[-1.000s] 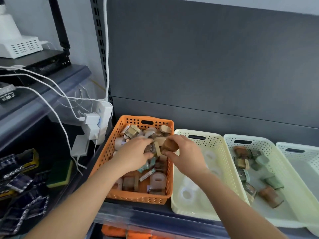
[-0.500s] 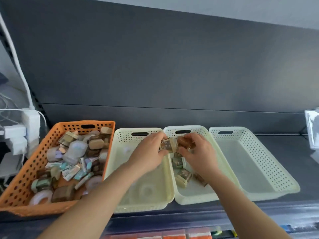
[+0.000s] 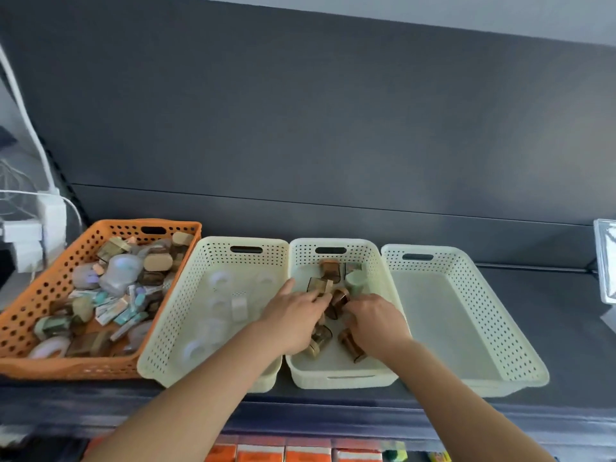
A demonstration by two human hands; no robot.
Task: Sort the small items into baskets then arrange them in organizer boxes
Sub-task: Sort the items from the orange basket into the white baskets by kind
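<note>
Both hands are working inside the middle cream basket [image 3: 343, 378], apparently depositing like with like among the small brown boxes [image 3: 338, 301]. The left hand [image 3: 293, 316] is resting with fingers straight and apart. The right hand [image 3: 375, 320] is curling over one box; whether it is gripping cannot be told. The orange basket [image 3: 33, 305] is holding unsorted items, and the neighbouring cream basket [image 3: 180, 301] is holding clear tape rolls [image 3: 196, 350].

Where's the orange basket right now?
The orange basket sits far left on the shelf in the head view, right beside the leftmost cream basket.
</note>
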